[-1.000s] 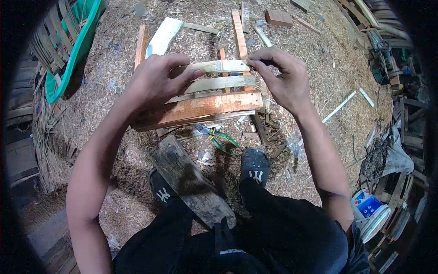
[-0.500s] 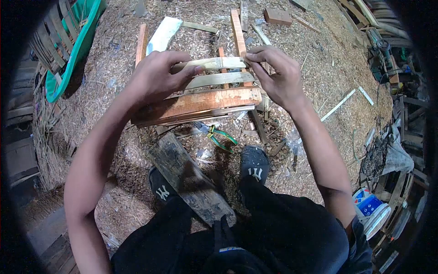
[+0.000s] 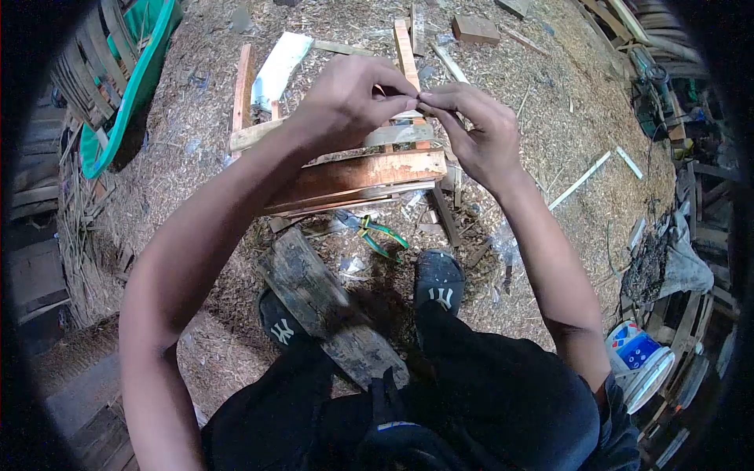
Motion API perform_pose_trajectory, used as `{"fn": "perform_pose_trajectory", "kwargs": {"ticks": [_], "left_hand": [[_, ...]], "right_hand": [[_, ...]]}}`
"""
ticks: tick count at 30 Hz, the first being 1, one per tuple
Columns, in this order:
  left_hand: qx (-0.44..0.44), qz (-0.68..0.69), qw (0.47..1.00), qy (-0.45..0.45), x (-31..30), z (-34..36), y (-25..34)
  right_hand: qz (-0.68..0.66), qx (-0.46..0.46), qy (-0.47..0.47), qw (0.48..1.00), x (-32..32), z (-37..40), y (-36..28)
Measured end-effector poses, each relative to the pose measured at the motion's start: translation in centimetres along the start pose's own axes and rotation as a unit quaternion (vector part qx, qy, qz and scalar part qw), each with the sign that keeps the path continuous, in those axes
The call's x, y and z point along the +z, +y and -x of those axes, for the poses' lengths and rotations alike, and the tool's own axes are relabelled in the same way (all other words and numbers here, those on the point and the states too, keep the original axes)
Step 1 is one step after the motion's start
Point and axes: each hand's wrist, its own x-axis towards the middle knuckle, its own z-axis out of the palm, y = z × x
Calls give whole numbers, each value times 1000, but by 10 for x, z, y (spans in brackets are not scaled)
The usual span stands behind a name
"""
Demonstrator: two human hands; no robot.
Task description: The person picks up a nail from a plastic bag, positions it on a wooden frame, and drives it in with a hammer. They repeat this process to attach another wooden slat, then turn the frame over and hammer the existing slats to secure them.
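My left hand (image 3: 345, 98) and my right hand (image 3: 477, 118) meet fingertip to fingertip above the right side of a wooden frame. Both are closed in a pinch, and whatever lies between the fingers is too small to make out. Below them, the frame has a reddish front beam (image 3: 369, 171) and pale cross slats. One slat (image 3: 255, 136) shows its left end beyond my left forearm; another slat (image 3: 400, 134) runs behind the beam. Two uprights, a left post (image 3: 243, 90) and a right post (image 3: 405, 51), extend away from me.
Green-handled pliers (image 3: 382, 237) lie on the shavings-covered ground before my feet. A weathered plank (image 3: 314, 286) slants between my shoes. Further off are a green tub (image 3: 126, 125) with wood strips, a brick-like block (image 3: 475, 30), and a blue-white bucket (image 3: 640, 353).
My left hand has left the slat's left part and moved right and slightly up to meet my right hand. My right hand stays nearly in place.
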Motion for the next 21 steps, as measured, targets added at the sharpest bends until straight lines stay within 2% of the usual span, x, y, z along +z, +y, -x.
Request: {"fn": "perform_pose_trajectory", "kwargs": {"ticks": [6, 13, 18, 21], "left_hand": [[69, -27, 997, 21, 3, 1, -6], [89, 1, 995, 45, 6, 0, -7], [152, -25, 987, 48, 5, -2, -10], [110, -17, 993, 48, 7, 0, -8]], "right_hand": [[-12, 16, 3, 1000, -1, 1, -2], [-27, 7, 21, 999, 0, 5, 1], [-26, 6, 26, 999, -1, 7, -4], [-39, 20, 28, 999, -1, 7, -5]]}}
